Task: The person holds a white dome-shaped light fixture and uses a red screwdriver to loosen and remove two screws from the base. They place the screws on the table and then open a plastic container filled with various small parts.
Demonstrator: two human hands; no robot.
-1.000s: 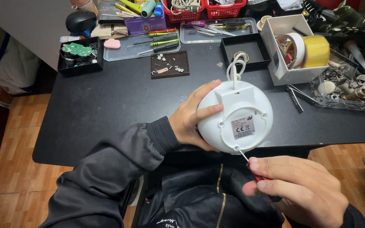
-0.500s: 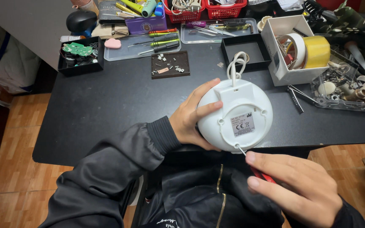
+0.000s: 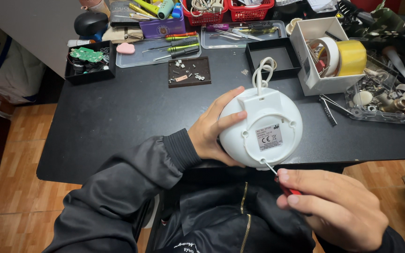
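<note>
My left hand (image 3: 214,131) grips the left side of a round white plastic device (image 3: 261,129), held with its underside facing me over the front edge of the black table (image 3: 118,117). A white cord (image 3: 262,71) loops out of the device's top. A grey label sits on its base. My right hand (image 3: 331,206) holds a small red-handled screwdriver (image 3: 284,182), whose thin metal tip touches the lower rim of the device at a screw hole.
At the back of the table are a dark mat with small screws (image 3: 188,71), a clear tray of tools (image 3: 160,49), an empty black box (image 3: 275,57), a white box with tape rolls (image 3: 333,54), and a clear tray of parts (image 3: 385,98). Wood floor lies on both sides.
The device has turned slightly in my left hand, its label rotating. My right hand with the screwdriver has shifted a little at the lower rim.
</note>
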